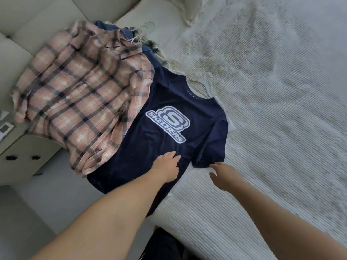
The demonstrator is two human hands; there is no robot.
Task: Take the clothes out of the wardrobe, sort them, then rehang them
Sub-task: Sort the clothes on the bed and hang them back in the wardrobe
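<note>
Now | left hand (166,166) flat on navy T-shirt (169,132) | right hand (225,175) beside sleeve edge

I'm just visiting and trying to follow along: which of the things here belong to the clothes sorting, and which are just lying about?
Part of the job:
navy T-shirt, with the left hand flat on it
plaid shirt
blue garment under the plaid shirt
hangers
right hand, open beside the sleeve

Just lying about:
bed cover
bedside drawers
small device on the drawers
</note>
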